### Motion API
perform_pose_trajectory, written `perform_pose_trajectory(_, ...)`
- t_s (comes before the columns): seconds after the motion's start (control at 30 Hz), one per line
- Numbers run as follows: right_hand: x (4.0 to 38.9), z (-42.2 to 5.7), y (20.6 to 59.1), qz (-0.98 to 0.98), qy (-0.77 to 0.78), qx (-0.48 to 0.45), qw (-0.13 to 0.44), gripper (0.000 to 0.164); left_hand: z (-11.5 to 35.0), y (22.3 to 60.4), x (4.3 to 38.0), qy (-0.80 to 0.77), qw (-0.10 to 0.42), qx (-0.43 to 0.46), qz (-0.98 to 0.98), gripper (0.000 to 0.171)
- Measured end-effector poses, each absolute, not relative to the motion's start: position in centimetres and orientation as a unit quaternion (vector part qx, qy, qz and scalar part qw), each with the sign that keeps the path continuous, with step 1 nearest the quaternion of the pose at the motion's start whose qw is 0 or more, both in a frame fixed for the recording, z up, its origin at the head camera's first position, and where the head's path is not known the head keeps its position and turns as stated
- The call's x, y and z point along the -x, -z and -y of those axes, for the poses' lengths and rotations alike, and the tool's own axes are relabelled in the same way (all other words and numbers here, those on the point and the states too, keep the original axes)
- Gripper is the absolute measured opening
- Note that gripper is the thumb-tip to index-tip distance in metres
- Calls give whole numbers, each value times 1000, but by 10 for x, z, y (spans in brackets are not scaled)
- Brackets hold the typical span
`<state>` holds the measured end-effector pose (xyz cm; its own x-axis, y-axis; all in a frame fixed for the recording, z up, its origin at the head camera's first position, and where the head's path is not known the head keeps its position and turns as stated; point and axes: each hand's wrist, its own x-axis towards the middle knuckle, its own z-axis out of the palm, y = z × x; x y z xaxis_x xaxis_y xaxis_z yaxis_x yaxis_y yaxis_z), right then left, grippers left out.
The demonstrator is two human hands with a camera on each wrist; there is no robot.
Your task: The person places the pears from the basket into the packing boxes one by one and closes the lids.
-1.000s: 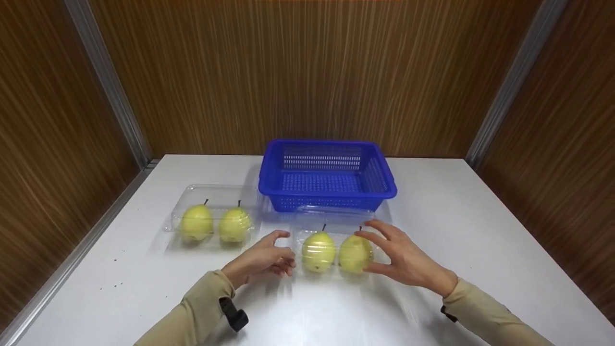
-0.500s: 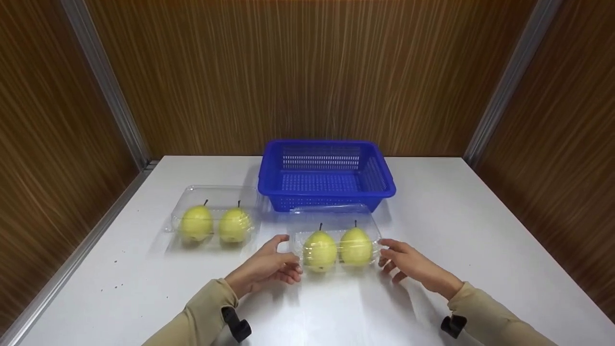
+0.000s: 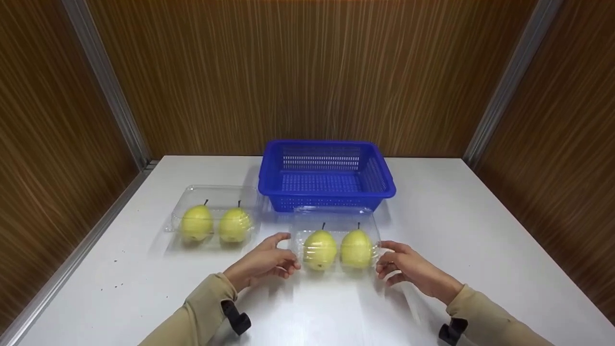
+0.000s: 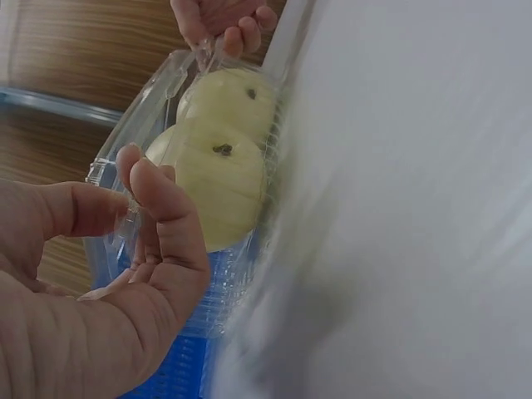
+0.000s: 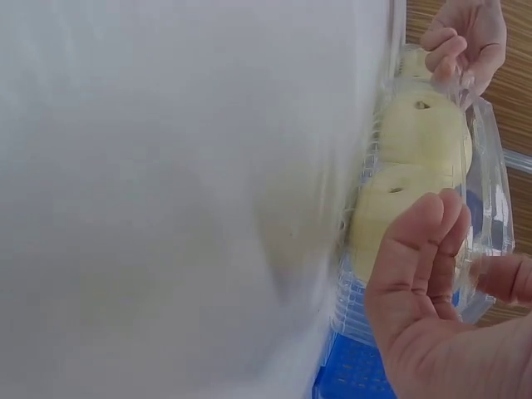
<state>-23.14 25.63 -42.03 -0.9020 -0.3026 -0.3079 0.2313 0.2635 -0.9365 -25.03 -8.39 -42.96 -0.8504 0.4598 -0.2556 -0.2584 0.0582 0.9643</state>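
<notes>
A clear plastic clamshell box with two yellow-green pears inside sits just in front of the blue basket. At the box's left side my left hand pinches the rim, thumb above and curled fingers below; the left wrist view shows this grip on the plastic edge. On the opposite side my right hand pinches the rim in the same way, and in the right wrist view its thumb and curled fingers meet at the edge. Both pears lie on their sides, stems pointing away from me.
A second clear box with two pears stands to the left on the white table. The perforated basket stands near the wooden back wall. Wooden panels also rise on both sides.
My right hand has come off the top of the right-hand pear, moving down to the box's right rim. The box shifted and tilted slightly, then levelled. My left hand has stayed nearly in place.
</notes>
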Motion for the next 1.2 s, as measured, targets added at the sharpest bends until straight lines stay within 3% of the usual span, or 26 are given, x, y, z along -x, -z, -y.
perform_pose_trajectory(0.9, 239, -249, 421, -768, 608, 35, 199, 65, 86, 427, 257, -659, 243, -50, -710, 72)
perform_pose_trajectory(1.03, 239, -251, 420, -818, 552, 54, 152, 60, 88, 426, 257, -634, 229, -57, -736, 70)
perform_pose_trajectory(1.2, 240, -257, 417, -913, 395, 99, 3, 53, 91, 420, 258, -524, 142, -95, -834, 64)
